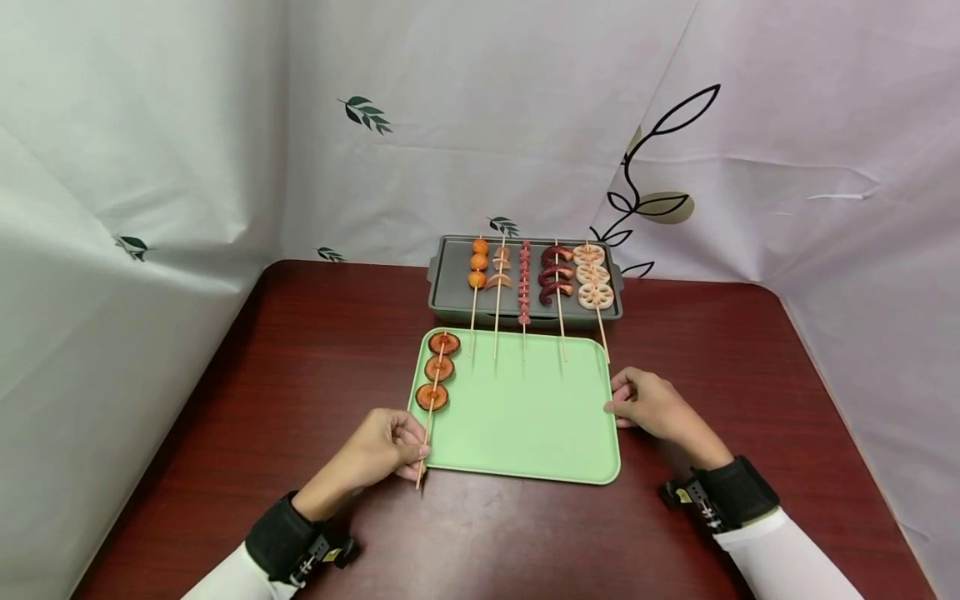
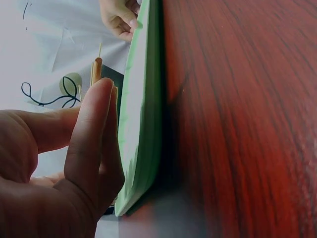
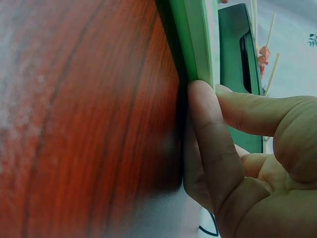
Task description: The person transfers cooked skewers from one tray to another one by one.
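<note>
My left hand (image 1: 386,446) pinches the lower stick of a skewer of mushroom slices (image 1: 432,396) between thumb and fingers. Three brown slices lie over the left side of a light green tray (image 1: 525,417), and the stick's end pokes past the tray's near left corner. At the opposite side, my right hand (image 1: 652,404) grips the tray's right rim. The right wrist view shows the thumb and a finger on either side of the green edge (image 3: 198,44). In the left wrist view the left hand (image 2: 74,163) stands beside the tray's edge; the mushroom slices are mostly hidden there.
Behind the tray sits a dark grey grill pan (image 1: 450,292). Across it lie skewers of orange balls (image 1: 478,262), pale pink curved pieces (image 1: 500,281), small pink pieces (image 1: 524,287), octopus tentacles (image 1: 557,273) and lotus root slices (image 1: 595,296), sticks reaching over the tray. White fabric (image 1: 487,125) encloses the table (image 1: 322,358).
</note>
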A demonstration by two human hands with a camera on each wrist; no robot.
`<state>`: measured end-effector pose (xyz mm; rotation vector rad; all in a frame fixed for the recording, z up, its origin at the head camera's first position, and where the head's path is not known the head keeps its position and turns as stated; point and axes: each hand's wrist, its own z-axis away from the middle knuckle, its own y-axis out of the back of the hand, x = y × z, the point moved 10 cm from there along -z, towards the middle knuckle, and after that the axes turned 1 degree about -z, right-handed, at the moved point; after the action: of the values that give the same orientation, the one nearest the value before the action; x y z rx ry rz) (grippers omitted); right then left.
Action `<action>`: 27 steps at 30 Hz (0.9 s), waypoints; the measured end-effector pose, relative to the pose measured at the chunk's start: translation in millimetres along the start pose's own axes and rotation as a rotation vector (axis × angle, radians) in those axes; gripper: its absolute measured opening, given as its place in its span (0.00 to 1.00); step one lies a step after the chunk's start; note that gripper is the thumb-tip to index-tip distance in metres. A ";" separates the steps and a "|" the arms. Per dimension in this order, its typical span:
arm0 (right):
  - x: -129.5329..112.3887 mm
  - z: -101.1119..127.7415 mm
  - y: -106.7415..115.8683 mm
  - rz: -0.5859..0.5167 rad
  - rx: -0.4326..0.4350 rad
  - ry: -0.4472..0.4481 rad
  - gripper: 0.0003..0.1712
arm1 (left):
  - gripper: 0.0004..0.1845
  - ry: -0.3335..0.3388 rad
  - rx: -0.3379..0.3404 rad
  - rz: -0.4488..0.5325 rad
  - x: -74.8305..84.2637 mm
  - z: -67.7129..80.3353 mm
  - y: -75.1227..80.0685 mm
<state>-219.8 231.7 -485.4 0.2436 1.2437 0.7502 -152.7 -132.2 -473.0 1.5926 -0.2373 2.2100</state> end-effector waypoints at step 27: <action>-1.6 1.3 3.0 0.064 0.017 0.024 0.16 | 0.05 -0.005 0.112 -0.319 0.6 -0.1 10.4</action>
<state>-220.0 233.2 -482.0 0.2902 1.2701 0.7998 -157.3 -141.4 -471.5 1.5687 0.1338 2.0016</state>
